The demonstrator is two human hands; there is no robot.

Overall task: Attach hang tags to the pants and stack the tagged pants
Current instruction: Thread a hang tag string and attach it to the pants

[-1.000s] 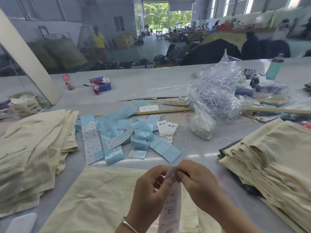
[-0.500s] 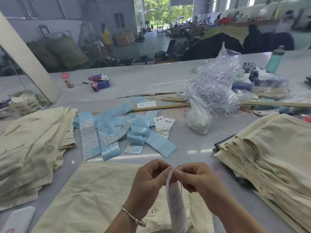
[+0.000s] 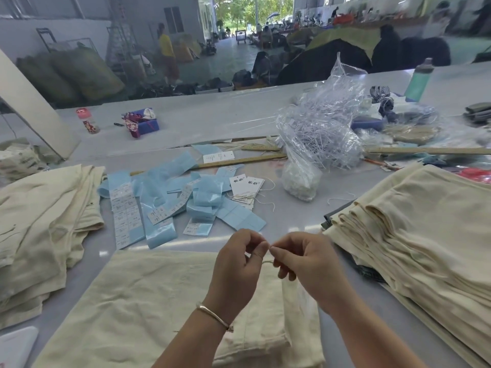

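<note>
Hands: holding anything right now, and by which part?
Both the left hand and right hand pinch a thin string at their fingertips, above the pants. The tag itself isn't clearly visible.

Pants (image 3: pixel 148 301) between left stack (image 3: pixel 39 221) and right stack (image 3: pixel 419 235), labels (image 3: pixel 170 205) behind.

Two bare forearms with no sleeves in view. The left hand (image 3: pixel 236 264) has a thin silver metal bangle (image 3: pixel 214 316) around its wrist. The right hand (image 3: pixel 305 261) wears nothing.

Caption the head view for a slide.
Both hands pinch a tag string above cream pants on the table.
</note>
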